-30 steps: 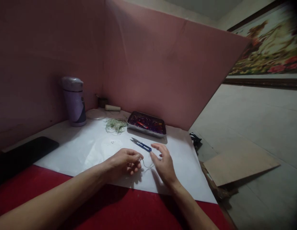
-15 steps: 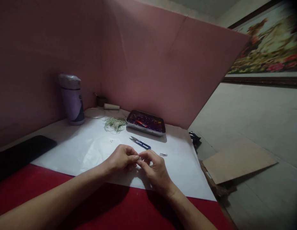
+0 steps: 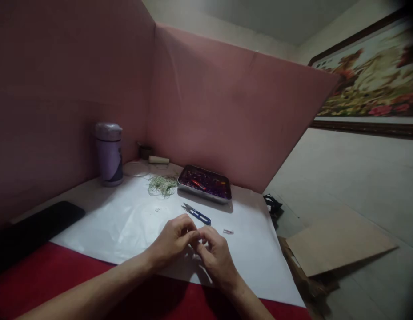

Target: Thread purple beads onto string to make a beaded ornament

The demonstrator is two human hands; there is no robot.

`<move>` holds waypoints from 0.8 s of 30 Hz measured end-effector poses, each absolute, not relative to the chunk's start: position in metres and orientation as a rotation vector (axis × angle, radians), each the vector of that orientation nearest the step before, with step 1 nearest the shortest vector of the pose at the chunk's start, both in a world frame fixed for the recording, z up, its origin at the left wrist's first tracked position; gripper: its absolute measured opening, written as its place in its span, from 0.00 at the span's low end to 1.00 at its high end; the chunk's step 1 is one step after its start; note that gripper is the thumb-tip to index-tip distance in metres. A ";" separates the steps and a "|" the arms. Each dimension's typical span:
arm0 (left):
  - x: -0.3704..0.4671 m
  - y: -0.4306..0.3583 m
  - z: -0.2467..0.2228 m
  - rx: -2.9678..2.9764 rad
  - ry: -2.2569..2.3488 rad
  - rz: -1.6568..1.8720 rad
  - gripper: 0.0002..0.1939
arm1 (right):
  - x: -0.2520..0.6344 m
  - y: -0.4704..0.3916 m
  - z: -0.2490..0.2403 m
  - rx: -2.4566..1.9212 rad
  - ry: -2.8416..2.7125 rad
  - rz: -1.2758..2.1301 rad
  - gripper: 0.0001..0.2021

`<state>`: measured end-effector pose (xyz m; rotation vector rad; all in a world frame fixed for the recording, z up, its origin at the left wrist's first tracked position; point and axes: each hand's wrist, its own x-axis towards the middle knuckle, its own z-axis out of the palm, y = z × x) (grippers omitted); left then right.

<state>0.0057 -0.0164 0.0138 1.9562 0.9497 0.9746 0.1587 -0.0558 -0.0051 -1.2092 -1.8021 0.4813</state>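
Observation:
My left hand and my right hand meet over the white sheet, thumbs and forefingers pinched together. Whatever sits between the fingertips is too small and too hidden to name; a few pale specks show just below them. Beyond the hands lie blue-handled thread snips, blades pointing to the back left. A small whitish and reddish piece rests to the right of my right hand. Some tiny clear bits lie to the left of the snips.
A metal tray of dark purple beads stands at the back, beside a tangle of pale green thread. A purple bottle, a pale roll and a small dark cup stand farther left. A black phone-like slab lies at the left edge.
The whole view has tilted up, so everything sits lower in the picture. Both hands stay pinched together, with slightly shifted fingers; the things on the sheet have not moved.

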 end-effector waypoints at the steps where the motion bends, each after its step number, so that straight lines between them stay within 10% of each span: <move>1: 0.005 -0.017 0.014 1.930 0.949 0.988 0.10 | 0.159 -0.056 -0.005 -1.207 -1.767 0.543 0.09; 7: 0.001 -0.007 0.005 2.198 1.250 0.870 0.08 | 0.155 -0.055 -0.005 -1.107 -1.385 1.185 0.17; 24: -0.001 0.001 -0.017 2.631 1.436 0.528 0.12 | 0.203 -0.029 0.013 -0.563 -0.525 1.399 0.13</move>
